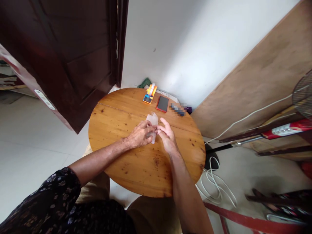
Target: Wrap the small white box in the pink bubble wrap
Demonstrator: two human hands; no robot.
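Both hands meet over the middle of a round wooden table (136,162). My left hand (140,135) is closed, its fingers pinching a small pale translucent piece of film or plastic (153,119). My right hand (166,134) pinches the same piece from the right with thumb and forefinger, its other fingers stretched out. The piece sticks up between the two hands. A red-edged smartphone (162,104) lies face up on the table just beyond the hands. An orange and blue small package (150,93) stands behind it near the far edge.
A dark small object (177,110) lies right of the phone. A dark wooden door (63,58) stands open on the left. A wooden board (255,84) leans on the wall at right, with a fan (303,94), poles and a white cable (216,185) on the floor.
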